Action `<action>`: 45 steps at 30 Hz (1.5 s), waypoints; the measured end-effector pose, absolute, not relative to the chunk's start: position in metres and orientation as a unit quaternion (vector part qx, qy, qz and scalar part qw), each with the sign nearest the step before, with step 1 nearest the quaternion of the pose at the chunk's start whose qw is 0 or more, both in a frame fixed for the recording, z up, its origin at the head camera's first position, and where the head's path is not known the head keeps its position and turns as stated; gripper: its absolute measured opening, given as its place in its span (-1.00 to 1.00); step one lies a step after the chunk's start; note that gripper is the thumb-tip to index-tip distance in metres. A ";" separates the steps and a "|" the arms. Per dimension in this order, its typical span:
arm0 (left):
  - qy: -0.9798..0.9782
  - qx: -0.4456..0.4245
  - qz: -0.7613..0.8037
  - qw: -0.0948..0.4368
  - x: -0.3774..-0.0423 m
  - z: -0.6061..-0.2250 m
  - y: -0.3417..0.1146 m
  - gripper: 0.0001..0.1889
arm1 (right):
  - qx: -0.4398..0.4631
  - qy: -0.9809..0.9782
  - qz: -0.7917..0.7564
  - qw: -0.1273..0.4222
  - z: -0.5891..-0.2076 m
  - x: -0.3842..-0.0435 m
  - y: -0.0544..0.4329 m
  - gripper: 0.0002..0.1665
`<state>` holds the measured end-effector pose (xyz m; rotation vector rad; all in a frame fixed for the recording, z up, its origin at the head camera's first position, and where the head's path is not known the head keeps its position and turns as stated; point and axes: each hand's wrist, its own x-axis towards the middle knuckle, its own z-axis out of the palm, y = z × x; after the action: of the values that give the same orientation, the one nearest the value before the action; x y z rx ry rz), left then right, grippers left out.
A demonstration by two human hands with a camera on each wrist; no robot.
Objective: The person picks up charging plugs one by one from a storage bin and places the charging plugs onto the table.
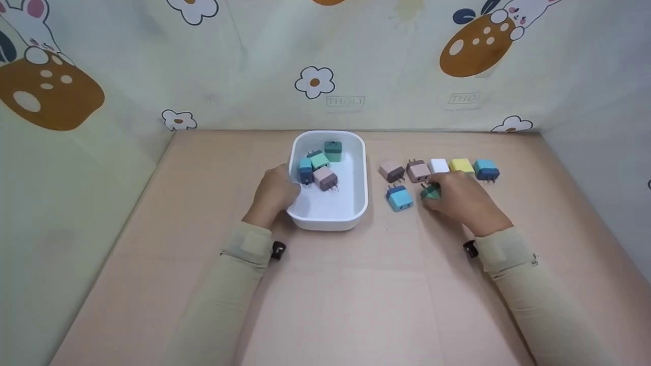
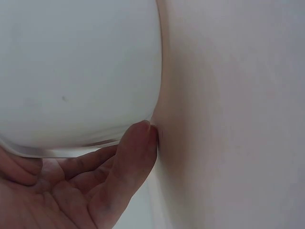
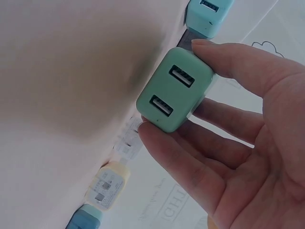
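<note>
My left hand (image 1: 274,193) holds the left side of a white plastic bin (image 1: 325,224), its thumb (image 2: 136,148) against the outer wall in the left wrist view. Inside the bin lie several USB charger plugs, among them a dark-and-light green one (image 1: 333,151), a blue one (image 1: 305,171) and a pink-mauve one (image 1: 325,178). To the right of the bin, my right hand (image 1: 463,201) pinches a green USB charger (image 3: 176,90) between thumb and fingers. Its two USB ports face the right wrist camera. A light blue charger (image 1: 400,200) lies just left of that hand.
Behind the right hand runs a row of chargers: two pink-mauve ones (image 1: 391,171) (image 1: 418,171), a white one (image 1: 439,165), a yellow one (image 1: 462,164) and a blue one (image 1: 486,170). A patterned backdrop (image 1: 254,91) rises behind the peach-coloured tabletop (image 1: 346,305).
</note>
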<state>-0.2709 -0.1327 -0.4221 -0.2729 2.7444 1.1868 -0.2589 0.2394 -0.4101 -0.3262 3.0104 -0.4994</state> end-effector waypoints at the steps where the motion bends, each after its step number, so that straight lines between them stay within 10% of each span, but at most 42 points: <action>1: 0.913 -0.089 0.393 0.068 -0.271 -0.422 -0.133 -0.42 | -0.107 0.980 -0.162 0.036 -0.410 -0.259 0.240 -0.53; 45: 0.911 -0.097 0.394 0.077 -0.270 -0.421 -0.131 -0.41 | -0.121 0.982 -0.145 0.015 -0.421 -0.261 0.242 -0.54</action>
<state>-0.2703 -0.1310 -0.4206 -0.2909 2.7301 1.1797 -0.2614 0.2415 -0.4214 -0.3760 3.0547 -0.4514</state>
